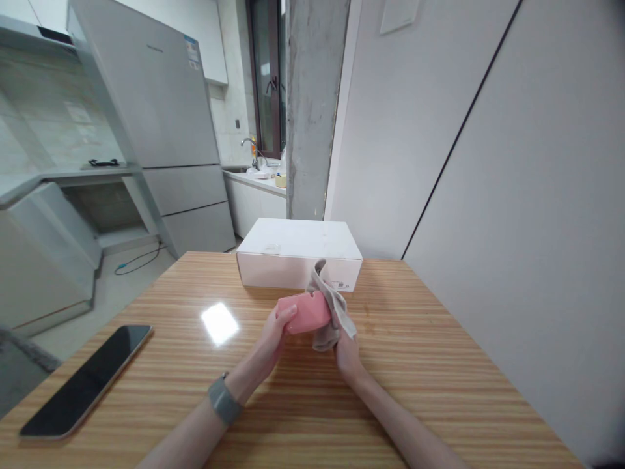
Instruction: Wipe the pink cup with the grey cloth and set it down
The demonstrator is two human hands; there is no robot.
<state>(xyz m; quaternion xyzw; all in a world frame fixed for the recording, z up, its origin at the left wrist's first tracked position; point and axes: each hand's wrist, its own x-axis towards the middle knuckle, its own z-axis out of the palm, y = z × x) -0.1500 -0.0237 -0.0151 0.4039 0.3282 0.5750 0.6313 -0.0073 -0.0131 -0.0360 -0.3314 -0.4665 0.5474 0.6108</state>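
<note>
Above the wooden table, my left hand is closed on a small pink box-like object, thumb on its near left side. What kind of object it is, I cannot tell. My right hand grips a grey cloth, which is pressed against the right end of the pink object. Part of the cloth stands up past the object's far corner. Most of my right fingers are hidden behind the cloth. A grey band is around my left wrist.
A white cardboard box lies on the wooden table just beyond my hands. A dark-screened phone lies at the left edge. A pale wall runs along the right side; a fridge stands behind at left.
</note>
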